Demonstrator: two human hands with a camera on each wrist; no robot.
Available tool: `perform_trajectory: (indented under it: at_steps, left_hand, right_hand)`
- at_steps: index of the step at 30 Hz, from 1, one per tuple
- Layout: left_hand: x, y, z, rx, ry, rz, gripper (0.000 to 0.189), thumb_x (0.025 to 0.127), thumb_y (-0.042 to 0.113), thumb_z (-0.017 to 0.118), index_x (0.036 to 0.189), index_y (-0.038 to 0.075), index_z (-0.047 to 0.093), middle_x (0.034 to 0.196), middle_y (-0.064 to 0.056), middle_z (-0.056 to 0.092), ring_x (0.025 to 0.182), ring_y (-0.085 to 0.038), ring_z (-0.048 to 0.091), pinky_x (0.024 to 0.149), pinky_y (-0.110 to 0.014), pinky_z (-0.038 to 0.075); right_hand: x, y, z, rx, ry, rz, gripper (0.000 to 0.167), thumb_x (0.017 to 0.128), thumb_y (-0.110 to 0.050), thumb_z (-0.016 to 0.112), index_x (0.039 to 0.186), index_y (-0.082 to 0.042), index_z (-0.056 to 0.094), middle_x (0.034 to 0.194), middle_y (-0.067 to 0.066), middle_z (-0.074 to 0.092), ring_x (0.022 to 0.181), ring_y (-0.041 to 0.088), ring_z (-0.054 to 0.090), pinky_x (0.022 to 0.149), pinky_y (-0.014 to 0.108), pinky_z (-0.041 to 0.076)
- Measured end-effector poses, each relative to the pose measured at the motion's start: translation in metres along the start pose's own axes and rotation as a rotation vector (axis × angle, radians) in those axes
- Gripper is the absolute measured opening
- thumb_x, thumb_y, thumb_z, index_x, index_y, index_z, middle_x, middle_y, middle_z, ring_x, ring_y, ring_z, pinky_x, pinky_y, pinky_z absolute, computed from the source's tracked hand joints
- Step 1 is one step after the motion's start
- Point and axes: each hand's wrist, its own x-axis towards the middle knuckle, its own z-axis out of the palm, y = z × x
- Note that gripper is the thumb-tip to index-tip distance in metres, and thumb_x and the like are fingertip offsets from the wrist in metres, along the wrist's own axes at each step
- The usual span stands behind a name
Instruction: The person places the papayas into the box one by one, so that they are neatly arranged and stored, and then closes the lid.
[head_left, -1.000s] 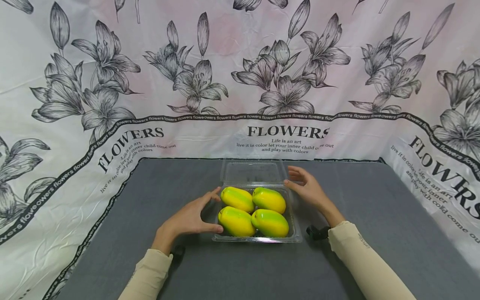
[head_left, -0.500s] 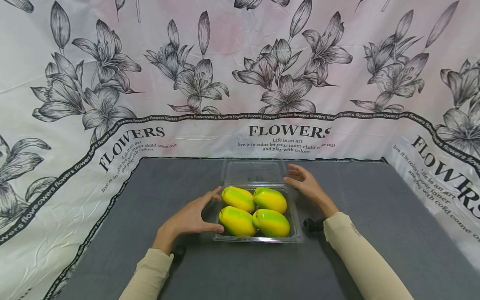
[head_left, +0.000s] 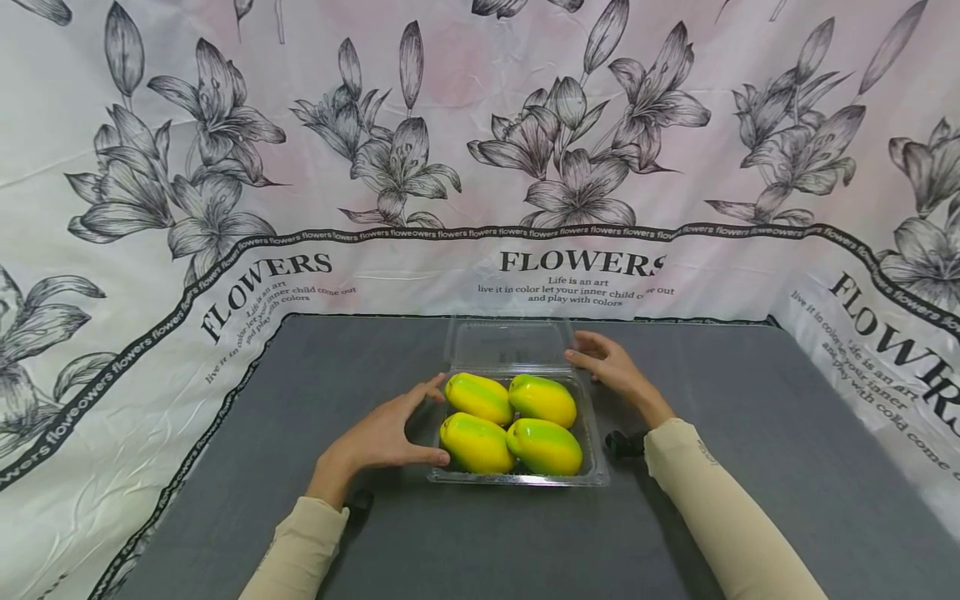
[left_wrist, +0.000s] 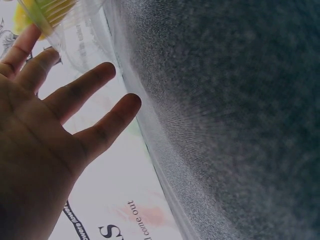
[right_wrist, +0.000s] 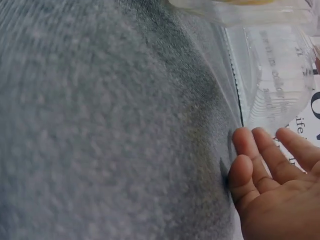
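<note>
A clear plastic clamshell box sits in the middle of the table, its transparent lid folded back behind it. Several yellow-green mangoes lie inside in two rows. My left hand is spread along the box's left side, thumb at the front left corner and fingertips by the back left. In the left wrist view, its fingers are extended, one right at the plastic wall. My right hand is beside the lid's hinge at the right, fingertips close to the lid's edge; the right wrist view shows these fingers loosely extended.
A grey cloth covers the table. Behind and at both sides hangs a white curtain with printed flowers and lettering. Small dark devices are at the wrists by the beige sleeves.
My right hand has shifted slightly left, closer to the lid's edge. The left hand, box and mangoes keep their places; the view has drifted slightly.
</note>
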Motion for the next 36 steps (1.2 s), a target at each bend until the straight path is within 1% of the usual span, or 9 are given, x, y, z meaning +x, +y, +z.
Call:
perform_trajectory:
  at_steps: [3, 10, 14, 19, 22, 24, 28, 33, 36]
  left_hand:
    - [0.001, -0.001, 0.000, -0.002, -0.004, 0.003, 0.084, 0.075, 0.058, 0.085, 0.143, 0.027, 0.047, 0.169, 0.019, 0.017, 0.157, -0.027, 0.026, 0.122, -0.063, 0.028]
    - [0.002, 0.000, 0.000, 0.005, 0.000, 0.006, 0.085, 0.074, 0.061, 0.084, 0.144, 0.031, 0.046, 0.169, 0.021, 0.017, 0.156, -0.026, 0.027, 0.122, -0.063, 0.028]
    - [0.002, 0.001, -0.001, 0.008, -0.002, -0.004, 0.085, 0.074, 0.062, 0.083, 0.144, 0.032, 0.046, 0.169, 0.021, 0.017, 0.156, -0.026, 0.027, 0.122, -0.062, 0.028]
    - [0.002, 0.001, 0.000, 0.011, -0.006, -0.005, 0.085, 0.074, 0.062, 0.084, 0.143, 0.029, 0.047, 0.169, 0.019, 0.017, 0.156, -0.027, 0.027, 0.122, -0.062, 0.028]
    - [0.002, 0.000, 0.000, 0.012, -0.008, -0.003, 0.085, 0.074, 0.062, 0.084, 0.143, 0.027, 0.048, 0.169, 0.020, 0.018, 0.157, -0.026, 0.027, 0.122, -0.062, 0.028]
    - [0.002, 0.000, 0.000, 0.008, -0.008, 0.004, 0.085, 0.074, 0.061, 0.084, 0.143, 0.025, 0.048, 0.169, 0.019, 0.018, 0.157, -0.026, 0.027, 0.122, -0.062, 0.027]
    - [0.002, 0.000, 0.000, 0.007, -0.009, 0.006, 0.084, 0.074, 0.060, 0.084, 0.142, 0.027, 0.048, 0.169, 0.019, 0.019, 0.157, -0.026, 0.026, 0.122, -0.062, 0.027]
    - [0.001, 0.001, 0.000, 0.009, -0.010, 0.012, 0.084, 0.075, 0.061, 0.084, 0.142, 0.026, 0.048, 0.170, 0.016, 0.019, 0.157, -0.027, 0.026, 0.122, -0.062, 0.028]
    - [0.001, 0.001, 0.000, 0.009, -0.009, 0.014, 0.085, 0.075, 0.061, 0.084, 0.142, 0.024, 0.049, 0.170, 0.016, 0.019, 0.157, -0.028, 0.026, 0.122, -0.062, 0.028]
  right_hand:
    - [0.001, 0.002, 0.001, 0.020, 0.005, -0.016, 0.076, 0.099, -0.045, 0.064, 0.159, -0.010, 0.032, 0.158, 0.020, 0.043, 0.140, 0.039, 0.047, 0.088, 0.037, 0.051]
    - [0.002, 0.003, 0.001, 0.083, 0.035, -0.077, 0.076, 0.099, -0.032, 0.067, 0.160, -0.008, 0.029, 0.158, 0.021, 0.044, 0.132, 0.040, 0.052, 0.089, 0.037, 0.053]
    - [0.001, 0.002, 0.001, 0.093, 0.048, -0.089, 0.078, 0.099, -0.028, 0.068, 0.161, -0.008, 0.026, 0.157, 0.021, 0.044, 0.131, 0.041, 0.054, 0.091, 0.038, 0.054]
    - [-0.001, -0.001, 0.000, 0.109, 0.049, -0.122, 0.079, 0.098, -0.023, 0.068, 0.162, -0.009, 0.024, 0.158, 0.023, 0.042, 0.131, 0.043, 0.054, 0.096, 0.048, 0.054]
    - [-0.003, -0.003, -0.001, 0.118, 0.054, -0.139, 0.080, 0.098, -0.022, 0.069, 0.162, -0.012, 0.023, 0.158, 0.023, 0.042, 0.131, 0.043, 0.053, 0.100, 0.055, 0.052]
    - [-0.004, -0.004, -0.003, 0.113, 0.064, -0.144, 0.080, 0.097, -0.024, 0.070, 0.162, -0.015, 0.024, 0.158, 0.021, 0.043, 0.129, 0.041, 0.054, 0.101, 0.055, 0.052]
    - [-0.006, -0.008, -0.006, 0.111, 0.086, -0.161, 0.080, 0.097, -0.025, 0.071, 0.162, -0.016, 0.026, 0.158, 0.018, 0.044, 0.125, 0.035, 0.056, 0.101, 0.049, 0.053]
    - [-0.009, -0.017, -0.011, 0.129, 0.119, -0.189, 0.080, 0.095, -0.023, 0.073, 0.161, -0.017, 0.028, 0.156, 0.018, 0.046, 0.116, 0.021, 0.059, 0.094, 0.033, 0.055]
    - [-0.010, -0.023, -0.014, 0.149, 0.120, -0.205, 0.081, 0.095, -0.022, 0.074, 0.162, -0.020, 0.028, 0.156, 0.017, 0.047, 0.114, 0.016, 0.058, 0.090, 0.027, 0.054]
